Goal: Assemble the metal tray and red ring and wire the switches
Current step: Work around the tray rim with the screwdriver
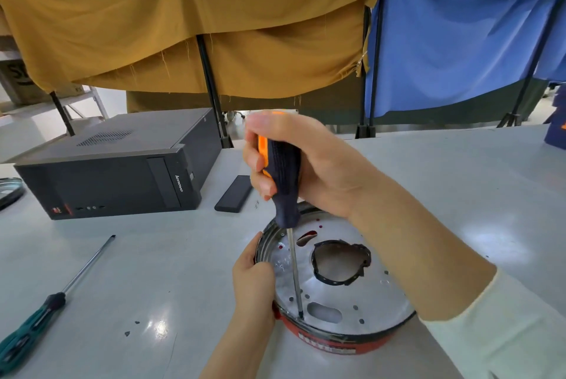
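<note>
The right hand point(294, 164) has its grip wrapped round the black-and-orange handle of a screwdriver point(283, 182), fingers curled on the far side and thumb side toward the camera. The shaft slants down and toward the camera, and its tip sits at a small hole near the front rim of the tray point(382, 296). The left hand point(252, 283) has its grip on the tray's left rim, fingers curled over the edge onto the metal face.

The tray is a round, shiny metal disc with many small holes, an oblong slot just right of the tip, and a large irregular opening edged in black near its centre. It is seated in the red ring point(333, 345), which shows below the front edge with a label on its side. Both rest on the grey tabletop point(153, 271).

To the left a second screwdriver point(58, 299) with a green handle lies flat, well apart from the tray. Farther back are a black computer case point(116, 170) on its side and a small black slab point(234, 194) beside it. Ochre and blue cloths hang behind.
</note>
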{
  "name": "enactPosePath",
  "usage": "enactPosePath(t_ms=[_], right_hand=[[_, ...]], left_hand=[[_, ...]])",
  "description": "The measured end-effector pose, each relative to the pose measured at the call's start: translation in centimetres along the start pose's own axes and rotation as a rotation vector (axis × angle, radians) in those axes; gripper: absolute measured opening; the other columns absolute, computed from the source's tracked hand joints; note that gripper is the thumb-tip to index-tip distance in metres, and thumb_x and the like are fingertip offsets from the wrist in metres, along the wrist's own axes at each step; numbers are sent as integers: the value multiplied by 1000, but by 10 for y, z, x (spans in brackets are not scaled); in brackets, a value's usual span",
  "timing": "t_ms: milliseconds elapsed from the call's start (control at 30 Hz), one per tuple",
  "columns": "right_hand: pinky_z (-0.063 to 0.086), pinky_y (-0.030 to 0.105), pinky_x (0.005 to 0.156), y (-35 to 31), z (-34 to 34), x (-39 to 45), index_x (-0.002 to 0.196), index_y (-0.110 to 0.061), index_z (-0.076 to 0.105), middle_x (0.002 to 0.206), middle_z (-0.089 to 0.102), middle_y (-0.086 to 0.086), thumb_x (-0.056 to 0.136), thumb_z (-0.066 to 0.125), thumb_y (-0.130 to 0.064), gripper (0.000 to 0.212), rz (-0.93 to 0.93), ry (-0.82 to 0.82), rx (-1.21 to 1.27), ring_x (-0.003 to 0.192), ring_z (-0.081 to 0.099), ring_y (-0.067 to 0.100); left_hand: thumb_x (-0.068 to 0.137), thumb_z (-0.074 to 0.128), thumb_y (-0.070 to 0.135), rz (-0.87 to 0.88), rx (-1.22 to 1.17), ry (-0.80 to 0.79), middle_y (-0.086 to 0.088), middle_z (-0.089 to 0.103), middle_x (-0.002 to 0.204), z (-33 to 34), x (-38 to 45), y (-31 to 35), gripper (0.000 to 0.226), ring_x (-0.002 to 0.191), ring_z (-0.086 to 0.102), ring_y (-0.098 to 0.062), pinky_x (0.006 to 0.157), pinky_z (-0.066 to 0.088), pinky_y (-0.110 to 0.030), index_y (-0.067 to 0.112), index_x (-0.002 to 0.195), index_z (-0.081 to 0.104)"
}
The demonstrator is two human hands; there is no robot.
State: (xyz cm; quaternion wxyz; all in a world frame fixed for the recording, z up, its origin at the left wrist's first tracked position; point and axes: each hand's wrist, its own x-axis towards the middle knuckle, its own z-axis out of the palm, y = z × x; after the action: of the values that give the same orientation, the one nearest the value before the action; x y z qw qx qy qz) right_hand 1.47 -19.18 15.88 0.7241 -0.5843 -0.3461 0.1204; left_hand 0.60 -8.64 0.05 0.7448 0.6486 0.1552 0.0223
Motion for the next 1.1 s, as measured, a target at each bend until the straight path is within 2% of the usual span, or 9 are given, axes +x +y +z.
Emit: enactPosePath(t_ms=[133, 233, 400, 467, 600, 700, 900, 967, 1100], right_hand=[[37, 19, 44, -4, -1, 1, 75, -12, 47, 57, 51, -3, 87, 45, -15, 13, 24, -237, 114, 36, 42, 9], [31, 19, 41, 6, 9, 5, 65, -13, 43, 49, 44, -3, 89, 47, -17, 25, -28, 0, 50, 35, 34, 9], [37, 18, 39, 20, 19, 4, 62, -16, 49, 52, 50, 3, 92, 54, -14, 30, -247, 541, -205, 38, 43, 11], [39, 21, 41, 14, 12, 4, 63, -14, 50, 55, 52, 3, 93, 55, -17, 30, -184, 455, -222, 40, 45, 13], [45, 24, 47, -1, -1, 6, 61, -16, 58, 72, 56, 2, 86, 53, -23, 26, 11, -40, -48, 57, 59, 18], [38, 19, 43, -1, 2, 7, 58, -16, 51, 59, 50, -1, 86, 47, -22, 28, 51, -105, 81, 41, 49, 13], [33, 18, 38, 19, 20, 1, 58, -17, 49, 51, 46, 2, 91, 56, -18, 34, -201, 538, -133, 36, 38, 10], [35, 17, 39, 18, 18, -1, 61, -13, 50, 51, 49, 1, 92, 58, -19, 32, -220, 627, -179, 37, 41, 10], [43, 25, 48, 3, 3, 0, 66, -13, 53, 56, 51, 0, 89, 57, -24, 27, -36, 157, -52, 44, 48, 17]], left_hand=[[73, 27, -19, 5, -7, 12, -17, 73, 103, 1, -1, 0, 70, 88, 67, -38, 79, 53, -45, 19, 117, 68], [75, 27, -20, -4, -33, 35, -12, 72, 107, 1, 3, -2, 71, 101, 67, -36, 93, 53, -48, 17, 123, 64], [75, 27, -22, -14, -85, 57, -10, 72, 110, 3, 4, -4, 72, 103, 67, -30, 94, 53, -49, 12, 127, 62], [75, 26, -22, -18, -87, 55, -10, 71, 112, 3, 4, -4, 73, 104, 66, -31, 95, 52, -49, 13, 129, 60], [75, 27, -22, -8, -57, 45, -10, 71, 110, 3, 3, -2, 72, 103, 66, -33, 93, 53, -49, 14, 128, 61], [76, 26, -22, -10, -82, 52, -11, 71, 111, 3, 1, -2, 72, 102, 67, -32, 93, 53, -49, 14, 128, 61], [76, 27, -21, -20, -137, 96, -7, 71, 111, 4, 2, -5, 72, 102, 67, -28, 94, 53, -47, 14, 129, 60], [75, 28, -21, -19, -137, 94, -8, 71, 111, 5, 2, -4, 71, 102, 67, -29, 93, 53, -48, 14, 129, 60], [76, 27, -20, -9, -101, 76, -13, 70, 112, 5, 2, -4, 70, 103, 66, -35, 94, 52, -51, 12, 128, 60]])
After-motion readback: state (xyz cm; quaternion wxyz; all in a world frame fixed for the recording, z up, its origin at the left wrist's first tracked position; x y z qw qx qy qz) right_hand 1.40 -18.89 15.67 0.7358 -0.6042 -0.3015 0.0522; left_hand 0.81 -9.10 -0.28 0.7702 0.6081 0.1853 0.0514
